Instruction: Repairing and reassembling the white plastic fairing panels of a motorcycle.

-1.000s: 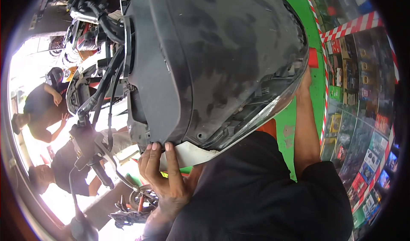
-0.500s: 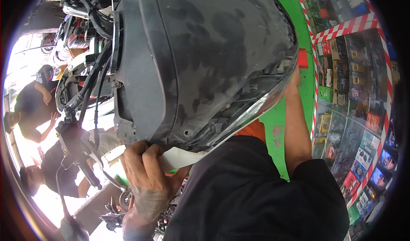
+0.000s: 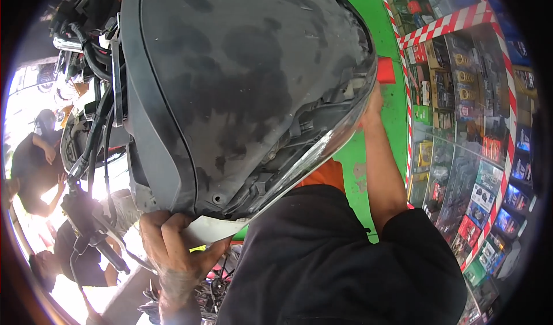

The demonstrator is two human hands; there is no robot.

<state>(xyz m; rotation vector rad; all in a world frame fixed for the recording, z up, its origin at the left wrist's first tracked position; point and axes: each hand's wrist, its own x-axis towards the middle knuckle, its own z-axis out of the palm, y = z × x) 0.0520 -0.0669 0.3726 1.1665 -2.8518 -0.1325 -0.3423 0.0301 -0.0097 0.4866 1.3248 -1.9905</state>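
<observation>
A large dark grey motorcycle fairing point(image 3: 230, 83), marked with dark smudges, spans the middle. A white panel point(image 3: 210, 232) with a shiny strip runs along its lower right edge. My left hand point(image 3: 173, 247) has its fingers curled on the fairing's lower edge, at the white panel's left end. My right hand point(image 3: 373, 106) reaches up to the far right edge; its fingers are hidden behind the panel, near a red object point(image 3: 385, 70). A small hole point(image 3: 217, 198) shows in the fairing's lower part.
Handlebar controls point(image 3: 78, 210) and cables point(image 3: 103, 118) hang left of the fairing. People in dark shirts point(image 3: 34, 169) are farther left, in bright light. Green floor point(image 3: 383, 152) lies to the right, bordered by red-and-white tape point(image 3: 438, 28) and glass display cases point(image 3: 461, 152) holding boxes.
The fairing and surroundings have shifted left in the view, with the fairing's lower edge appearing lower. My left fingers have bent from straighter to curled at the edge; both hands have shifted left.
</observation>
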